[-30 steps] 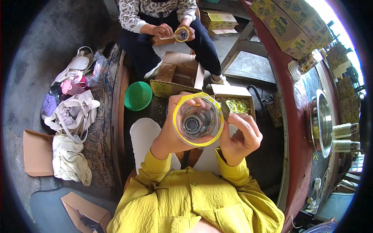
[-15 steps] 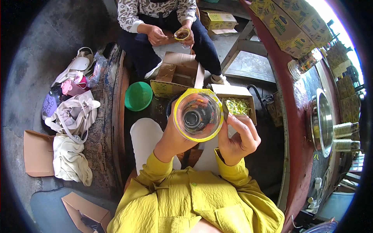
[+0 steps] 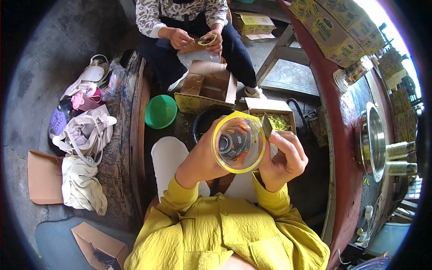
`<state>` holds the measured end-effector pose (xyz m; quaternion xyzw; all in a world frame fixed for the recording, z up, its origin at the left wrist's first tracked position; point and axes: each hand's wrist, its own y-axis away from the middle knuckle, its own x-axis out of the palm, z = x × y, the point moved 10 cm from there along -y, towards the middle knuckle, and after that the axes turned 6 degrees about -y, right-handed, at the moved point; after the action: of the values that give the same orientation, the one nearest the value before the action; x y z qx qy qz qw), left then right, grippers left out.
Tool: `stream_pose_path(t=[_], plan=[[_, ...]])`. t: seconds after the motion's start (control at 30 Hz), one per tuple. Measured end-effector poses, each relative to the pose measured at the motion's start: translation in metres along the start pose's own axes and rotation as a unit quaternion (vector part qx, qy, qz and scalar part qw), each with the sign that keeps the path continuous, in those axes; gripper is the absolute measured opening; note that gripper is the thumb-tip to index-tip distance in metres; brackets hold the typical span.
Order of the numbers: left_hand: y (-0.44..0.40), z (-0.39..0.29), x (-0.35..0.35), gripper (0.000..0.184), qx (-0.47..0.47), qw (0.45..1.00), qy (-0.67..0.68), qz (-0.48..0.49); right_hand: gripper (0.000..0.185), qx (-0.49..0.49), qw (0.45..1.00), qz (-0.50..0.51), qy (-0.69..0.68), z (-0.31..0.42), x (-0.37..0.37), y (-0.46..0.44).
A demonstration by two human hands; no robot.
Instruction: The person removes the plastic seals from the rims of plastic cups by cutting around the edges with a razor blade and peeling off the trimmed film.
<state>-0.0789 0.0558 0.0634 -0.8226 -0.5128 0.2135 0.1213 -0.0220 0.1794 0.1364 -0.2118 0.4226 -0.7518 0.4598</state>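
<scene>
A clear plastic cup (image 3: 240, 143) with a yellow rim is tilted so that its open mouth faces me. My left hand (image 3: 198, 155) is closed around its left side. Between the thumb and fingers of my right hand (image 3: 287, 159) is a small, flat, dark metal blade (image 3: 267, 125), pointing up beside the cup's right rim. Whether the blade touches the rim I cannot tell. Behind the cup, a cardboard box (image 3: 270, 105) holds yellow-green strips. A dark basin (image 3: 200, 126) is partly hidden by my left hand and the cup.
Opposite me sits a person (image 3: 182, 36) holding another yellow-rimmed cup (image 3: 207, 39). An open carton (image 3: 202, 101) and a green basin (image 3: 160, 111) stand between us. On the right, a red-edged table (image 3: 348, 216) carries a metal bowl (image 3: 378, 139) and stacked cups (image 3: 400, 150). Bags (image 3: 85, 130) lie left.
The cup has shifted slightly right and down and tilted more. My right hand has moved a little right, showing more of the blade. The other person's cup has tipped.
</scene>
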Motion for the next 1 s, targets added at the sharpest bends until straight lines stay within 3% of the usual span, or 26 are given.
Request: stream_pose_path(t=[0.47, 0.57, 0.67, 0.77, 0.87, 1.0], plan=[[-0.006, -0.029, -0.004, 0.059, 0.057, 0.997, 0.009, 0.060, 0.025, 0.015, 0.999, 0.049, -0.007, -0.002, 0.005, -0.003], [-0.005, -0.018, 0.001, 0.060, 0.038, 0.992, 0.091, 0.085, 0.026, 0.025, 0.998, 0.057, -0.012, -0.004, 0.005, -0.002], [-0.006, -0.022, 0.001, 0.064, 0.047, 0.994, 0.049, 0.091, 0.026, 0.029, 0.998, 0.055, -0.005, -0.004, 0.005, -0.002], [-0.006, -0.021, -0.002, 0.072, 0.035, 0.997, 0.053, 0.033, 0.026, 0.027, 0.999, 0.033, 0.000, -0.003, 0.003, -0.003], [-0.002, -0.013, -0.009, 0.077, 0.089, 0.989, 0.091, -0.071, 0.026, 0.023, 1.000, 0.008, -0.002, -0.004, 0.000, -0.001], [0.001, -0.010, -0.008, 0.072, 0.103, 0.990, 0.082, -0.056, 0.026, 0.016, 1.000, -0.004, 0.008, -0.003, -0.002, 0.002]])
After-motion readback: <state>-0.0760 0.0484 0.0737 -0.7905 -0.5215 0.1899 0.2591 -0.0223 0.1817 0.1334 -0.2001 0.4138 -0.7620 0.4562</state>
